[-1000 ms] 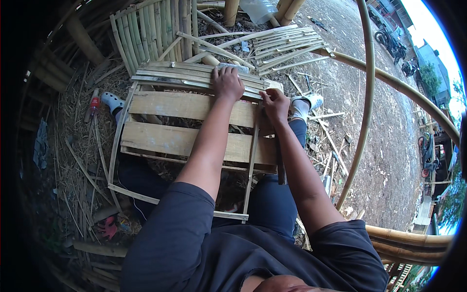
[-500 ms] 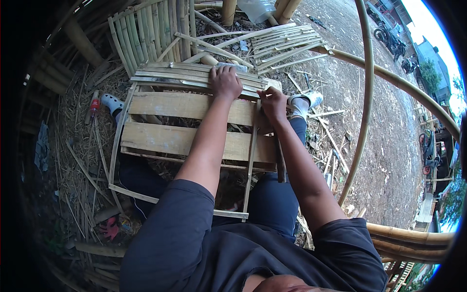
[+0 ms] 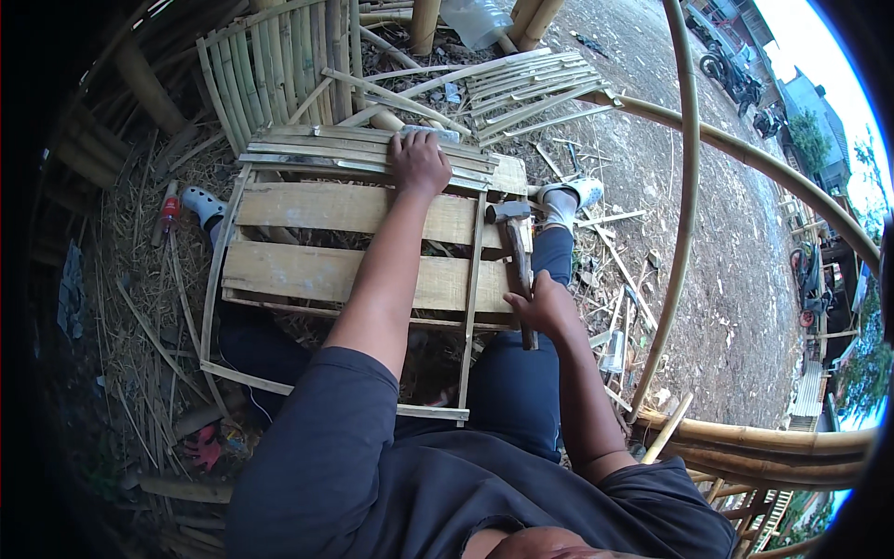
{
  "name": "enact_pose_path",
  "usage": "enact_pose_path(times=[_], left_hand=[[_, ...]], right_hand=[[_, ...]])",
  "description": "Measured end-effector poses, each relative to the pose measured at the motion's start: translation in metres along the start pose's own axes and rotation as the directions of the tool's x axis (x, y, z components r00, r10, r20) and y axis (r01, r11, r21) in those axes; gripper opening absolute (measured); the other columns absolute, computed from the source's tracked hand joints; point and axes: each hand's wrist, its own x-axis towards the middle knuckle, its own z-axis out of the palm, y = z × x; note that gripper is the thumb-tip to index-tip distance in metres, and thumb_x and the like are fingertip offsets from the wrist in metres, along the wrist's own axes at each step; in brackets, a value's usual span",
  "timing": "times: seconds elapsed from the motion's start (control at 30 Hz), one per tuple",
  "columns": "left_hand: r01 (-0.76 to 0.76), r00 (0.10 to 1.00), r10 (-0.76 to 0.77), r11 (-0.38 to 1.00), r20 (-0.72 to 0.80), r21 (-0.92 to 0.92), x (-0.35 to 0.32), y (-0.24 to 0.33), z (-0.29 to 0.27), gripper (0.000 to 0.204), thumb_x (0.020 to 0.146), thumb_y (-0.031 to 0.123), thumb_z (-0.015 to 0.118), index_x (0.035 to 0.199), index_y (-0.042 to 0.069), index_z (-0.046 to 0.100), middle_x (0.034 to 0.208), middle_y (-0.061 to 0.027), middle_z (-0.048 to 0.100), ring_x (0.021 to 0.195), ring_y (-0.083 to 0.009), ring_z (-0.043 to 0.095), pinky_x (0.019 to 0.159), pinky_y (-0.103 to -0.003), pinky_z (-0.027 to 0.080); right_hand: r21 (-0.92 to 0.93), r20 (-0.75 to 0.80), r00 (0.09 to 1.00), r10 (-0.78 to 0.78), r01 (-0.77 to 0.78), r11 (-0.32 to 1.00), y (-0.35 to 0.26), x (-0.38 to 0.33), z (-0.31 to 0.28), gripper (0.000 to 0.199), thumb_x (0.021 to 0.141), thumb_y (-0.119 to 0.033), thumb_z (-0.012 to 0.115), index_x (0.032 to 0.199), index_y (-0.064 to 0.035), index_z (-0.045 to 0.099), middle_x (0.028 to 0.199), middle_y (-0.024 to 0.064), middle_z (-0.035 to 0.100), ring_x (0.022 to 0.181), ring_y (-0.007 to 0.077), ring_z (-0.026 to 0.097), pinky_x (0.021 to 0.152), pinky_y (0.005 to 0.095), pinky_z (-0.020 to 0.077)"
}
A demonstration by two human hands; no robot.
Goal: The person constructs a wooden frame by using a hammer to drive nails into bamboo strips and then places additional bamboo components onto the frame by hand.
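My left hand rests on the bamboo slats along the far side of a bamboo frame, its fingers bent over their far edge. The frame lies on a low wooden bench with planks across my lap. At the bench's right side my right hand is closed around the wooden handle of a hammer. The hammer's metal head points away from me, by the right end of the slats. A clear plastic piece lies just beyond my left fingers.
Slatted bamboo panels stand or lie beyond the bench. A curved bamboo pole rises at the right. Bamboo scraps and shavings litter the ground, with a red-labelled bottle at the left. Motorcycles are parked farther off.
My right hand has left the right end of the slats, come back toward me and taken the hammer's handle. My left hand stays on the slats; the whole view has shifted slightly.
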Motion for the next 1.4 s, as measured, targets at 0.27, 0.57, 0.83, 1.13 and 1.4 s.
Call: enact_pose_path(times=[0.27,0.57,0.83,1.13,1.4], left_hand=[[-0.011,0.997,0.007,0.998,-0.070,-0.062,-0.006,-0.013,0.010,0.035,0.092,0.023,0.056,0.122,0.009,0.067,0.127,-0.0081,0.068,0.129,-0.0245,0.057,0.121,-0.051,0.029],[-0.015,0.999,0.011,0.997,-0.053,-0.075,-0.003,-0.010,0.013,0.034,0.090,0.024,0.057,0.119,0.009,0.067,0.127,-0.0092,0.067,0.127,-0.0263,0.057,0.122,-0.053,0.028],[-0.001,0.997,-0.003,0.999,-0.079,-0.053,-0.003,-0.012,0.015,0.032,0.091,0.023,0.056,0.117,0.009,0.068,0.125,-0.0088,0.068,0.126,-0.0260,0.057,0.122,-0.053,0.028],[-0.006,1.000,0.005,0.998,-0.015,-0.060,-0.001,-0.009,0.011,0.031,0.093,0.023,0.055,0.117,0.009,0.067,0.124,-0.0104,0.068,0.125,-0.0264,0.058,0.122,-0.053,0.028],[0.003,1.000,-0.004,1.000,-0.021,-0.017,-0.002,-0.006,0.008,0.030,0.095,0.022,0.054,0.119,0.010,0.068,0.124,-0.0068,0.069,0.128,-0.0222,0.058,0.118,-0.048,0.031]], right_hand=[[0.409,0.080,0.997,-0.006,-0.028,0.912,0.010,0.021,-0.002,0.038,0.090,-0.030,0.072,0.105,0.0048,0.065,0.086,0.0184,0.072,0.078,0.0320,0.071,0.074,0.0407,0.0568],[0.792,0.458,0.807,-0.372,-0.560,-0.241,0.015,0.038,0.007,0.020,0.098,-0.014,0.059,0.115,-0.0042,0.053,0.103,0.0193,0.068,0.073,0.0242,0.069,0.067,0.0351,0.0660],[0.861,0.472,0.817,-0.333,-0.509,-0.029,-0.001,0.033,-0.002,0.031,0.106,-0.041,0.062,0.106,-0.0117,0.052,0.062,-0.0078,0.036,0.046,0.0045,0.029,0.037,0.0211,0.0265],[0.753,-0.153,0.988,-0.034,0.139,0.643,-0.035,0.027,-0.002,0.048,0.107,-0.049,0.057,0.085,-0.0069,0.054,0.056,-0.0028,0.045,0.040,0.0104,0.041,0.037,0.0318,0.0331],[0.634,-0.240,0.970,-0.042,0.189,0.750,-0.049,0.030,-0.003,0.053,0.107,-0.045,0.058,0.080,-0.0001,0.055,0.055,0.0036,0.050,0.042,0.0137,0.049,0.041,0.0363,0.0391]])
